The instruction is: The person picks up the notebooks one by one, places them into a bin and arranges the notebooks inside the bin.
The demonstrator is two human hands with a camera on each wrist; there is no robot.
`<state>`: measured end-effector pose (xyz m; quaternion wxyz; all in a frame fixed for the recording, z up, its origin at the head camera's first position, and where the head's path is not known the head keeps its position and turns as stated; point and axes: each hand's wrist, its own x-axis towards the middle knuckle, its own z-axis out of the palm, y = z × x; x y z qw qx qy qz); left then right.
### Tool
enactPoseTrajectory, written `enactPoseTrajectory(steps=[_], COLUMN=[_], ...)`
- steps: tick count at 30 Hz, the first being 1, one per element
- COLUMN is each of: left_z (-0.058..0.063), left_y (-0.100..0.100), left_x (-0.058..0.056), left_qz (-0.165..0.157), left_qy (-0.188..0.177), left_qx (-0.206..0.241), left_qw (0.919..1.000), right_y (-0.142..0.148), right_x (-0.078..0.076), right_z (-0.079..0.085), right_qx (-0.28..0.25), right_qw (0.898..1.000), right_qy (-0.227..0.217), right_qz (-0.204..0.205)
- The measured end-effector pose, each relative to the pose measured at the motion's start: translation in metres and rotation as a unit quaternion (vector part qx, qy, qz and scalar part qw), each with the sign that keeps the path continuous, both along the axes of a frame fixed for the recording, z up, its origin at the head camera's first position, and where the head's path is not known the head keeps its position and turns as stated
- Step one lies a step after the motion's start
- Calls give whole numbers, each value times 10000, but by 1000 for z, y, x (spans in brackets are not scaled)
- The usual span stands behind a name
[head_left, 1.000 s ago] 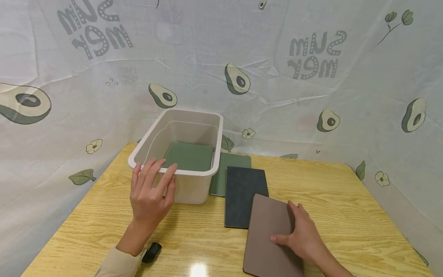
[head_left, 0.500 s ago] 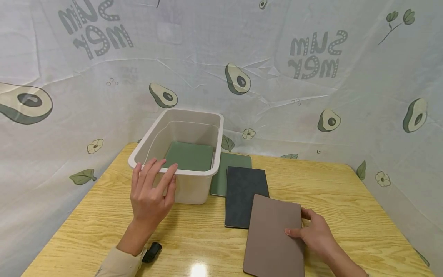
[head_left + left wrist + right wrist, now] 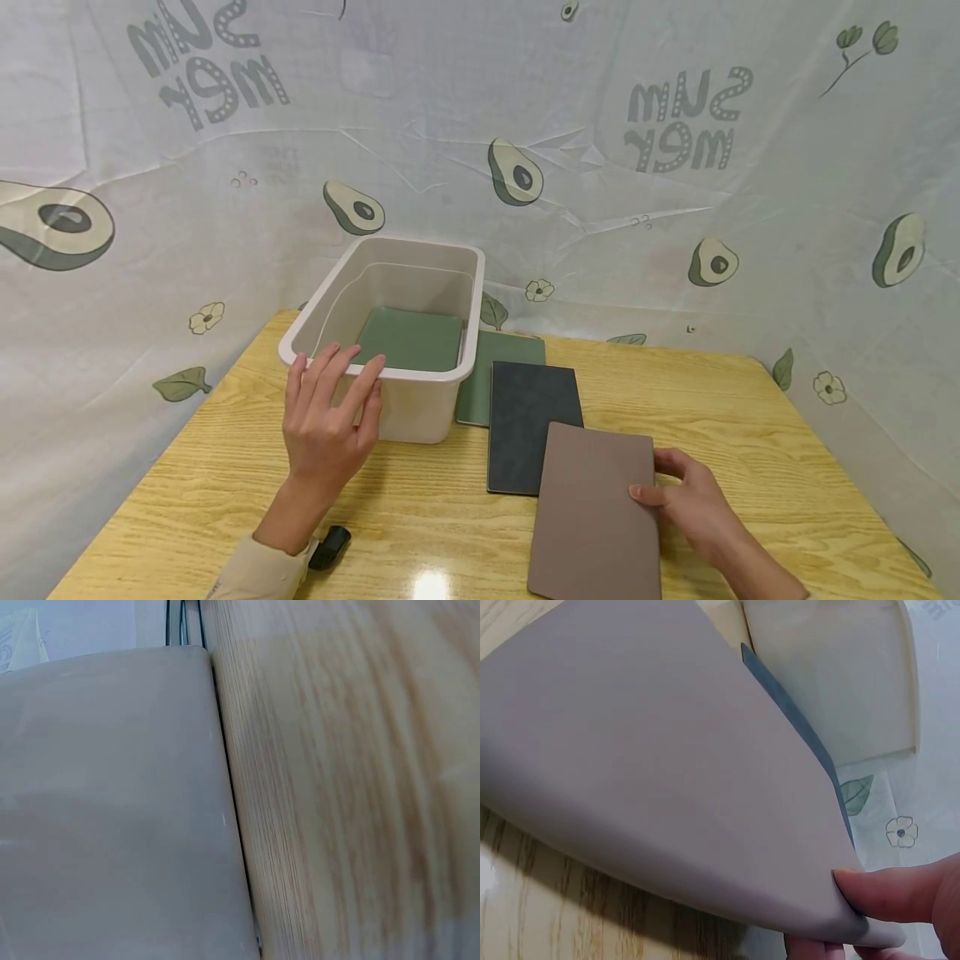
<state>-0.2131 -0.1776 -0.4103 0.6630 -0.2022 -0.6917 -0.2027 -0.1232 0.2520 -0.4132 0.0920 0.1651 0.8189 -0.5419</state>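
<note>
A mauve-brown notebook (image 3: 592, 517) lies at the front right, its top corner over a dark navy notebook (image 3: 528, 417). My right hand (image 3: 693, 504) pinches its right edge, thumb on the cover and fingers beneath; in the right wrist view that edge of the brown notebook (image 3: 667, 765) is off the wood. My left hand (image 3: 326, 425) rests against a pale plastic bin (image 3: 412, 408), its extended fingertips on the near rim. Inside the bin lies a green notebook (image 3: 411, 337). The left wrist view shows only the bin wall (image 3: 112, 802) beside the wood, without the hand.
Another green notebook (image 3: 498, 358) lies right of the bin, partly under the navy one. Everything stands on a wood-grain table (image 3: 712, 400). A printed cloth (image 3: 585, 242) hangs behind the table and at its sides. A black strap piece (image 3: 330, 546) sits at the left wrist.
My right hand has slid from over the brown notebook's cover to its right edge and now pinches it. The notebook's right side has risen slightly. The left hand has stayed put.
</note>
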Motion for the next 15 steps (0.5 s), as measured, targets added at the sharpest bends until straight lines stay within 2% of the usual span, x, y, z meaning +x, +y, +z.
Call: enactPoseTrajectory(steps=[8,15], left_z=[0,0], left_y=[0,0], left_x=[0,0], left_qz=[4,22], left_qy=[-19,-20], left_qx=[-21,-21], left_qw=[10000,10000], right_y=[1,2], right_x=[1,5], right_z=[0,0], right_qx=[-202,-634], right_qw=[9998,9980], right_qy=[85,82], right_qz=[2,-16])
